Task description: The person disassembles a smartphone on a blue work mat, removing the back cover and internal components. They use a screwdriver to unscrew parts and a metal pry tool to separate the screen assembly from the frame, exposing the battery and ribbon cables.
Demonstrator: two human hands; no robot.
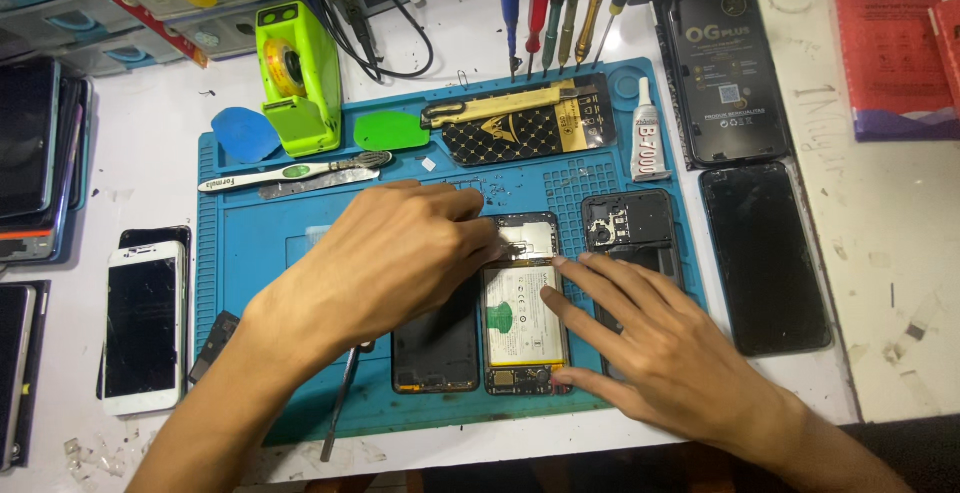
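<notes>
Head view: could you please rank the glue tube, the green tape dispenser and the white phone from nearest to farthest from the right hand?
Measured from the right hand:
1. Glue tube, straight above it at the mat's upper right edge.
2. Green tape dispenser, far up-left, at the mat's top left corner.
3. White phone, far left, off the mat.

The work mat (250, 243) is blue. The tape dispenser (297, 78) is bright lime green, and beside it lie a blue pick (243, 135) and a green pick (390, 131). The flat box (525, 128) is black with a gold diamond pattern. The opened phone (520, 303) shows a white battery. The phone at the left (143, 325) is white with a black screen. The booklet (890, 43) is red.
</notes>
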